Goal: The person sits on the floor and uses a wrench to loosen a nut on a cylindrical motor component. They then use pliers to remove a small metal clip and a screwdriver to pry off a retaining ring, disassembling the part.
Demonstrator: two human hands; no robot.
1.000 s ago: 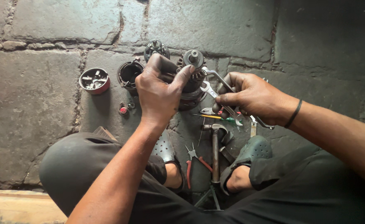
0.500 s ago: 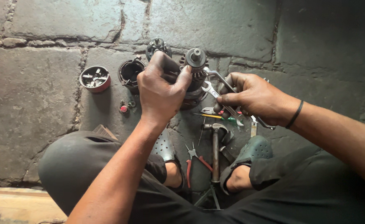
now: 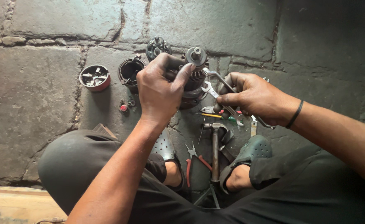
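I squat over a stone floor with a greasy motor armature (image 3: 195,62) standing upright in front of me. My left hand (image 3: 159,89) grips its body from the left, thumb near the top gear. My right hand (image 3: 253,97) holds several metal wrenches (image 3: 216,85); one open end lies close against the right side of the armature. Whether that wrench touches a bolt is hidden by my fingers.
A round red-rimmed tin (image 3: 94,77) with small parts sits at left, beside a dark cylindrical housing (image 3: 129,71) and an end cap (image 3: 157,45). Between my feet lie a hammer (image 3: 215,145), red-handled pliers (image 3: 195,159) and a screwdriver (image 3: 215,115). A wooden board (image 3: 16,205) is at bottom left.
My right hand has shifted slightly with the wrenches beside the armature. My left hand keeps its grip; the rest is unchanged.
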